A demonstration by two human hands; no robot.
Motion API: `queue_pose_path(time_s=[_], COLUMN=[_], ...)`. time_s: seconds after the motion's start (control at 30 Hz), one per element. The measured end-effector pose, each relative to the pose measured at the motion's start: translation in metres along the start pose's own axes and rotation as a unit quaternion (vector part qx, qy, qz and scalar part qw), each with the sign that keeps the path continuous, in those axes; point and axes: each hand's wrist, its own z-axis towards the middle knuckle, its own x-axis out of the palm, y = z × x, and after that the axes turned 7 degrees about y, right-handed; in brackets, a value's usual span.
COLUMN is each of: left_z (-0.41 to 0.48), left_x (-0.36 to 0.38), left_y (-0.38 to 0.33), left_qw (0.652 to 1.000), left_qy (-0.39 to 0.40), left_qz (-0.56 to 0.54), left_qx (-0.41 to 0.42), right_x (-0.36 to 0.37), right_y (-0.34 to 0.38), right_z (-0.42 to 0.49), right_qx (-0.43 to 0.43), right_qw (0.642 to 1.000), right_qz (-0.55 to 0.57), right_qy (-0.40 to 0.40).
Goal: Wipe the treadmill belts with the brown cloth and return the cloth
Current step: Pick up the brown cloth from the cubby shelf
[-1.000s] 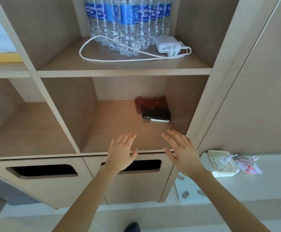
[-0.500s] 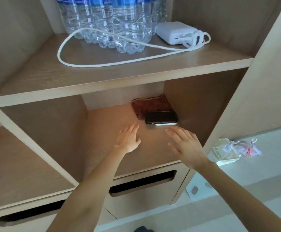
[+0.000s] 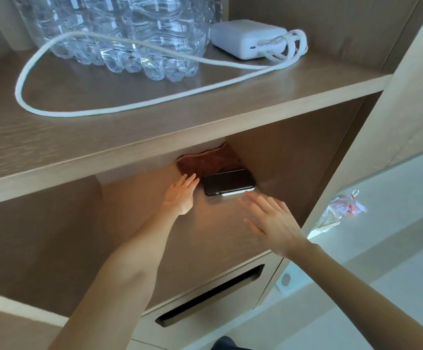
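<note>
The brown cloth (image 3: pixel 206 161) lies folded at the back right of the lower shelf compartment, partly hidden by the shelf board above. A black phone on a white slab (image 3: pixel 228 184) lies on the cloth's front edge. My left hand (image 3: pixel 181 194) reaches in with straight fingers, its fingertips just short of the cloth and beside the phone's left end. My right hand (image 3: pixel 272 221) hovers open a little in front of the phone, fingers spread. Neither hand holds anything.
On the upper shelf (image 3: pixel 155 117) stand several clear water bottles (image 3: pixel 129 34), a white charger (image 3: pixel 248 37) and its looped white cable (image 3: pixel 79 111). A drawer with a slot handle (image 3: pixel 210 299) sits below. Plastic bags (image 3: pixel 341 208) lie on the white ledge at right.
Both hands have moved deeper into the compartment towards the cloth and phone. The camera has come closer and lower, so the upper shelf now covers more of the cloth.
</note>
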Motion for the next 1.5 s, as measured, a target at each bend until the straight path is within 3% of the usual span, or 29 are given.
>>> queue_pose_path(time_s=[0.1,0.27,0.73,0.97,1.17,1.27,1.37,1.5], left_z=[0.013,0.012,-0.137,-0.212,-0.221,-0.201,-0.192,-0.200], left_x=[-0.003,-0.003,0.036,0.047,0.048,0.039,0.052,0.065], left_y=[-0.002,-0.019,-0.044,-0.082,-0.074,-0.053,-0.038,-0.043], left_qw=[0.998,0.993,0.975,0.968,0.960,0.968,0.977,0.973], left_qy=[-0.043,-0.115,-0.128,-0.202,-0.243,-0.181,-0.092,-0.102], left_qz=[-0.021,0.011,-0.116,-0.071,-0.080,-0.107,-0.100,-0.110], left_qx=[0.029,0.006,-0.141,-0.128,-0.117,-0.137,-0.164,-0.177], right_x=[0.000,-0.001,0.009,0.031,0.043,0.044,0.053,0.078], right_y=[-0.007,-0.010,0.004,0.029,0.042,0.052,0.067,0.078], right_z=[-0.002,-0.007,0.009,0.017,0.030,0.048,0.069,0.069], right_qx=[0.001,-0.010,-0.089,-0.142,-0.166,-0.183,-0.202,-0.151], right_qw=[1.000,1.000,0.994,0.986,0.981,0.980,0.974,0.974], right_qz=[0.004,0.006,0.021,0.012,0.029,0.035,0.010,0.012], right_qy=[0.004,0.022,0.054,0.089,0.096,0.068,0.101,0.169])
